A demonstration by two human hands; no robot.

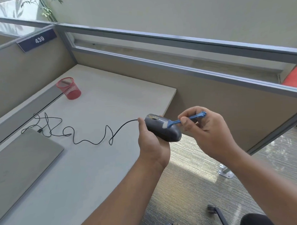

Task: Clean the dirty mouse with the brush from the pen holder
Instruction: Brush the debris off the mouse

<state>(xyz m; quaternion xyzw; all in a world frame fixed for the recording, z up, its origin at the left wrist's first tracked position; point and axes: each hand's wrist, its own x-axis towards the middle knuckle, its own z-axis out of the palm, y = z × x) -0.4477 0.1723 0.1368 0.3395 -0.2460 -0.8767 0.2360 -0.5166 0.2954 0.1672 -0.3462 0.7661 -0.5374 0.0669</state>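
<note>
The left hand (151, 144) curls its grip round the dirty mouse (159, 129), held at the worktop (95, 164) edge. The right hand (207, 128) has its grip pinching the blue brush (174, 122), bristles on the mouse. Far left of the mouse stands the red pen holder (69, 89); the sign (38, 39) beyond it reads "439".

Left grip (152, 143), right grip (208, 131), both curled
</note>
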